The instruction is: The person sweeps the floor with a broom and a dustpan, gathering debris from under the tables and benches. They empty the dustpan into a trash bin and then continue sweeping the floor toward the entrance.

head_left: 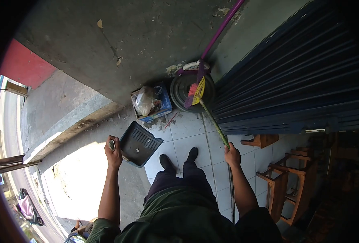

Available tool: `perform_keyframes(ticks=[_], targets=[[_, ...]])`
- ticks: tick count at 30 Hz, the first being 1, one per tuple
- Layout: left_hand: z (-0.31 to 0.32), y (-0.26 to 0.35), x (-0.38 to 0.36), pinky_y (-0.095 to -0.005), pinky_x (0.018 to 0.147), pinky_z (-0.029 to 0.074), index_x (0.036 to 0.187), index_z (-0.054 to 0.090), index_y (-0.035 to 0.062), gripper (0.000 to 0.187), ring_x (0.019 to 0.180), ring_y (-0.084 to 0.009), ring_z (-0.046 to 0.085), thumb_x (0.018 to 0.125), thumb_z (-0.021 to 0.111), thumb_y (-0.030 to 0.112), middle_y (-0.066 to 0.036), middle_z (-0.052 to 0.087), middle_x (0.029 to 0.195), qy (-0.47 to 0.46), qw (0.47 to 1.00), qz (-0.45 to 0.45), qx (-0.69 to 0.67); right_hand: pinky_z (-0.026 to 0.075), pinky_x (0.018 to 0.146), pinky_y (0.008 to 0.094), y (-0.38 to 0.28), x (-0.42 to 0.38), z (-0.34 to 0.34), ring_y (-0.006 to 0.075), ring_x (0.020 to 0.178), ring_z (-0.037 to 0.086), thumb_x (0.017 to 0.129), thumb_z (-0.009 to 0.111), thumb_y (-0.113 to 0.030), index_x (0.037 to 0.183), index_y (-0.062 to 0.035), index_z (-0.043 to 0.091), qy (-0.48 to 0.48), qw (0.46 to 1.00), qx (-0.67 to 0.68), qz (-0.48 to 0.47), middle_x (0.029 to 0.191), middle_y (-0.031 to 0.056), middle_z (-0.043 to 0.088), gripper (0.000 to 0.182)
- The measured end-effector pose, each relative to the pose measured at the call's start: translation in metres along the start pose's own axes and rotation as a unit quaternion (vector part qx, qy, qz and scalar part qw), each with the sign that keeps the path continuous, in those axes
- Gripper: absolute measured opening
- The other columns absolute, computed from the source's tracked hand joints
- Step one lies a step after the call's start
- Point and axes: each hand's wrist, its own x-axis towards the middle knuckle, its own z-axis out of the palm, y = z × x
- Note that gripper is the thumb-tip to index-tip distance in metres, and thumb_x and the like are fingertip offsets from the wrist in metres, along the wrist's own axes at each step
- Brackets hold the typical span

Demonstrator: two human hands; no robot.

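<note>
My left hand [113,152] is closed around the upright handle of a dark grey dustpan [135,145], whose ribbed tray holds a few small light scraps. In my right hand [232,155] is the green stick of a broom [214,122], with the fingers wrapped around it. Its yellow head [198,91] overlaps a round dark lidded bin [179,92] in the corner, close to a purple-handled broom [222,30] that leans there. Pinkish bristles show beside the yellow head.
A blue cardboard box [160,108] with a filled plastic bag [145,101] stands against the wall. Wooden stools [283,180] are at right, below a dark folding shutter [301,77]. White tiles [181,131] lie underfoot. A person [81,233] and a parked motorbike [28,206] appear at lower left.
</note>
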Motion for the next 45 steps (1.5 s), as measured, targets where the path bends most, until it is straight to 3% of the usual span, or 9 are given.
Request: perform_keyframes(ticks=[20, 22, 24, 26, 27, 31, 34, 38, 45], targets=[[-0.021, -0.015, -0.027, -0.02, 0.044, 0.025, 0.066, 0.038, 0.007, 0.024, 0.05, -0.004, 0.029, 0.088, 0.044, 0.017, 0.004, 0.035, 0.054, -0.005, 0.999, -0.044, -0.013, 0.042, 0.068, 0.0454, -0.035, 0.029, 0.085, 0.0411, 0.079, 0.052, 0.086, 0.036, -0.032, 0.101, -0.0066, 0.047, 0.001, 0.988, 0.156, 0.011, 0.086, 0.0204, 0.057, 0.031], [-0.024, -0.015, -0.03, -0.0202, 0.044, 0.025, 0.067, 0.038, 0.0067, 0.023, 0.05, -0.0041, 0.029, 0.088, 0.044, 0.016, 0.004, 0.034, 0.054, -0.002, 1.0, -0.03, -0.003, 0.043, 0.06, 0.0393, -0.03, 0.022, 0.08, 0.032, 0.068, 0.055, 0.086, 0.039, -0.032, 0.098, -0.0073, 0.051, 0.023, 0.977, 0.205, -0.045, 0.074, 0.0152, 0.057, 0.03], [-0.026, -0.007, -0.03, -0.0208, 0.045, 0.026, 0.068, 0.038, 0.0064, 0.022, 0.05, -0.0047, 0.03, 0.087, 0.043, 0.015, 0.003, 0.035, 0.055, -0.005, 0.998, -0.047, -0.027, 0.038, 0.05, 0.027, -0.01, -0.005, 0.039, 0.0102, 0.052, 0.044, 0.086, 0.042, -0.032, 0.096, -0.0064, 0.053, -0.038, 0.965, 0.26, 0.006, 0.057, 0.0027, 0.045, 0.03], [-0.027, -0.006, -0.029, -0.0216, 0.046, 0.027, 0.067, 0.038, 0.0056, 0.022, 0.051, -0.0058, 0.03, 0.087, 0.044, 0.015, 0.002, 0.035, 0.055, -0.001, 0.999, -0.035, -0.025, 0.038, 0.052, 0.0283, 0.01, -0.038, -0.038, 0.0129, 0.053, 0.048, 0.086, 0.041, -0.032, 0.095, -0.0051, 0.053, -0.02, 0.978, 0.207, -0.01, 0.057, 0.0041, 0.047, 0.031], [-0.025, -0.014, -0.028, -0.0227, 0.047, 0.027, 0.067, 0.038, 0.0048, 0.023, 0.051, -0.0071, 0.029, 0.086, 0.045, 0.014, 0.001, 0.035, 0.056, 0.0, 1.0, -0.015, 0.002, 0.041, 0.071, 0.0391, 0.005, -0.055, -0.089, 0.034, 0.086, 0.054, 0.086, 0.039, -0.034, 0.101, -0.0056, 0.051, -0.061, 0.988, 0.139, 0.026, 0.087, 0.0197, 0.056, 0.034], [0.007, 0.029, -0.016, -0.0259, 0.047, 0.032, 0.068, 0.042, 0.0029, 0.02, 0.051, -0.0104, 0.035, 0.08, 0.054, 0.013, -0.004, 0.039, 0.054, -0.067, 0.997, 0.006, 0.027, 0.041, 0.069, 0.0421, -0.002, -0.082, -0.202, 0.0342, 0.081, 0.056, 0.087, 0.038, -0.034, 0.102, -0.006, 0.047, -0.06, 0.996, -0.064, 0.014, 0.082, 0.0181, 0.058, 0.033], [0.038, 0.084, -0.021, -0.028, 0.049, 0.038, 0.072, 0.045, 0.0039, 0.029, 0.05, -0.0171, 0.046, 0.066, 0.069, 0.018, -0.008, 0.048, 0.058, -0.222, 0.971, 0.077, 0.035, 0.043, 0.058, 0.0387, 0.017, -0.08, -0.202, 0.0285, 0.066, 0.057, 0.085, 0.042, -0.035, 0.097, -0.0052, 0.048, -0.048, 0.996, -0.08, -0.015, 0.069, 0.0133, 0.056, 0.032], [0.077, 0.069, -0.047, -0.0286, 0.052, 0.043, 0.073, 0.049, 0.0057, 0.02, 0.056, -0.0202, 0.056, 0.068, 0.067, 0.013, -0.007, 0.054, 0.062, -0.36, 0.912, 0.197, -0.013, 0.027, 0.035, 0.0214, 0.045, -0.111, -0.115, 0.0043, 0.041, 0.033, 0.081, 0.053, -0.034, 0.09, -0.0085, 0.048, -0.178, 0.939, 0.255, 0.146, 0.055, -0.0023, 0.038, 0.027], [0.1, 0.055, -0.065, -0.0298, 0.055, 0.045, 0.072, 0.051, 0.0048, 0.019, 0.06, -0.0238, 0.058, 0.069, 0.067, 0.015, -0.009, 0.057, 0.066, -0.379, 0.921, 0.085, -0.036, 0.02, 0.033, 0.0195, 0.03, -0.151, -0.031, 0.0024, 0.037, 0.024, 0.088, 0.041, -0.032, 0.092, -0.011, 0.047, -0.282, 0.829, 0.465, 0.129, 0.051, -0.0047, 0.031, 0.022]])
